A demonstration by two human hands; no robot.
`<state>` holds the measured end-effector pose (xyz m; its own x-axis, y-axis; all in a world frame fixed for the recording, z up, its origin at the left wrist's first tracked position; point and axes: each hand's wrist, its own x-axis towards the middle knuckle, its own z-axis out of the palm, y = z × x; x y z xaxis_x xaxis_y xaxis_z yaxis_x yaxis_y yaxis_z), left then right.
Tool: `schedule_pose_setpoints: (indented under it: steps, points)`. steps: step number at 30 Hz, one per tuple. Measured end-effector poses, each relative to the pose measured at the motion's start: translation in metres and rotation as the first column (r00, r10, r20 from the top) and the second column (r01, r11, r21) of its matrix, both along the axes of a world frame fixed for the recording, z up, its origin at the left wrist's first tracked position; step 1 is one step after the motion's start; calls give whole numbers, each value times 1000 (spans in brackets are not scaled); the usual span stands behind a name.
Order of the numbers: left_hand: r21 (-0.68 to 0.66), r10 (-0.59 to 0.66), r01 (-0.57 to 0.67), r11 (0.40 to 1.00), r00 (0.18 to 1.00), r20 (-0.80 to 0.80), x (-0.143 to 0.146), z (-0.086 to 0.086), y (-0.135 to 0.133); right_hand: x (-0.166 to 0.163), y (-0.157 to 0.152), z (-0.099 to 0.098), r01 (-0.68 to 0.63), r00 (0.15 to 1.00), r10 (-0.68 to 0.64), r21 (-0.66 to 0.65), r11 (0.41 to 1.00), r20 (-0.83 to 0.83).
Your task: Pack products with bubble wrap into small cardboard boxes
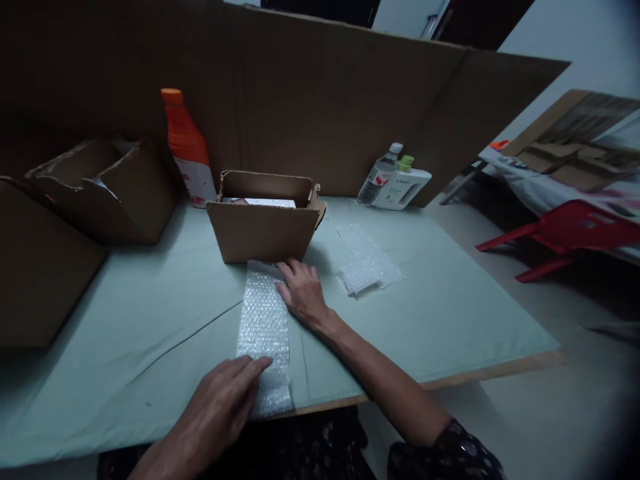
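Observation:
A strip of bubble wrap lies lengthwise on the table, from the cardboard box to the near edge. My right hand rests at its far right corner, fingers spread and touching the wrap. Over its near left side is my left hand, with the index finger stretched across the wrap; its other fingers are partly hidden beneath. Just beyond the strip stands an open cardboard box with white packages showing inside. To the right, several loose bubble wrap pieces lie overlapping.
A pale green cloth covers the table. At the back stand an orange bottle, a clear bottle and a white jug against a cardboard screen. More cardboard boxes are on the left. A red chair is off to the right.

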<state>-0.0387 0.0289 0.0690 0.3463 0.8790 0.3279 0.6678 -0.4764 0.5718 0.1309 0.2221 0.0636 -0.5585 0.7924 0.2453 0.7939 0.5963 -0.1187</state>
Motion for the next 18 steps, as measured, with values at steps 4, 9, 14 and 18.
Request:
schedule_pose_setpoints:
  steps: [4, 9, 14, 18]
  points:
    - [63, 0, 6, 998, 996, -94, -2, -6, 35, 40, -48, 12, -176, 931, 181, 45, 983, -317]
    - [99, 46, -34, 994, 992, -116, -3, -19, 59, 60, -119, 4, -446, 825, 375, -79, 891, -422]
    - [197, 147, -137, 971, 988, -36, -12, -11, 36, 45, -137, -15, -390, 893, 325, -171, 905, -313]
    - [134, 109, -104, 985, 994, -27, -17, -11, 3, 38, -129, -20, -352, 863, 224, -221, 910, -453]
